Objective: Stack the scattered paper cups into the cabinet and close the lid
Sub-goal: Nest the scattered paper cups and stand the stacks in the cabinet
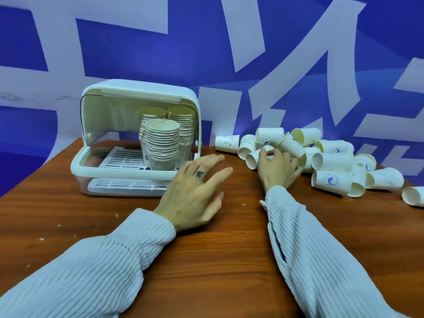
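Observation:
A white cabinet (96,164) stands at the table's back left with its curved lid (137,88) rolled up. Inside it are three stacks of paper cups (162,143) on a slatted rack. Several loose white paper cups (332,160) lie on their sides in a heap at the right. My right hand (276,167) reaches into the heap's left end and its fingers curl round a small cup (252,158) lying there. Between cabinet and heap, my left hand (197,191) hovers over the table with fingers spread, holding nothing.
The brown wooden table (206,260) carries a few small white crumbs. A blue wall with big white shapes (275,53) rises right behind the cabinet and cups. One cup (413,196) lies apart at the far right edge.

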The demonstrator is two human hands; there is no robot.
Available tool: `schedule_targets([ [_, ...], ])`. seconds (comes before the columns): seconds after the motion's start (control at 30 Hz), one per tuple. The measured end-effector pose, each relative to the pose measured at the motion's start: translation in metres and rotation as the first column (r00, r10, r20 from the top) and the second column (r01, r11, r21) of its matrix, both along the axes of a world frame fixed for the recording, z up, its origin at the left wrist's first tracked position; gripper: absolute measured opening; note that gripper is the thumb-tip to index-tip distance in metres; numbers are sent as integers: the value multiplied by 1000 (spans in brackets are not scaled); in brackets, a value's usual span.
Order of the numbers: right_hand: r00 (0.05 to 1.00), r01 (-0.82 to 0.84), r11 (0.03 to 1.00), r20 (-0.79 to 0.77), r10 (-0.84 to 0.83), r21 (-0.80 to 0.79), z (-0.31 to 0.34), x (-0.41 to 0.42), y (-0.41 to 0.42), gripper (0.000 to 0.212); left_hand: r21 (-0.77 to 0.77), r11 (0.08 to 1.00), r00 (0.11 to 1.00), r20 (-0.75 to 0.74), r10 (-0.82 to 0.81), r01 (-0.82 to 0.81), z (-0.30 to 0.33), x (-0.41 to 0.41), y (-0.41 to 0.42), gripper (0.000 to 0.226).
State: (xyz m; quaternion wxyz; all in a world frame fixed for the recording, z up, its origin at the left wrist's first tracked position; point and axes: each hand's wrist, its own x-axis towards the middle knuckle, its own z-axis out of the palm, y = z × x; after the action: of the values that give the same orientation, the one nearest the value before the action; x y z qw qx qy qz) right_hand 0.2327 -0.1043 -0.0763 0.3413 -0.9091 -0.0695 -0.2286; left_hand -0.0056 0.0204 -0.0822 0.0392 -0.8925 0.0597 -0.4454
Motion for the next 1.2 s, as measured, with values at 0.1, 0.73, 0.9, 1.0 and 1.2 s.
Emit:
schedule_targets([
  [0.1, 993, -91, 984, 88, 79, 151, 0, -1, 0, 43, -88, 996, 1000, 7, 9, -8, -2, -2, 3, 53],
  [0.73, 866, -445, 882, -178, 468, 152, -23, 4, 6, 61, -103, 995, 991, -128, -34, 21, -5, -2, 1, 50],
  [0.9, 869, -423, 900, -233, 436, 107, -18, 5, 12, 83, -99, 995, 991, -128, -29, 16, -7, -3, 2, 50],
  [1.0, 877, -435, 900, -230, 422, -5, -19, 6, 12, 51, -93, 996, 990, -143, -20, 7, -7, -3, 1, 50],
  [1.2, 767, -576, 759, -121, 630, 303, -16, -3, 8, 35, -89, 996, 988, -155, -8, -5, -5, -4, 0, 50],
])
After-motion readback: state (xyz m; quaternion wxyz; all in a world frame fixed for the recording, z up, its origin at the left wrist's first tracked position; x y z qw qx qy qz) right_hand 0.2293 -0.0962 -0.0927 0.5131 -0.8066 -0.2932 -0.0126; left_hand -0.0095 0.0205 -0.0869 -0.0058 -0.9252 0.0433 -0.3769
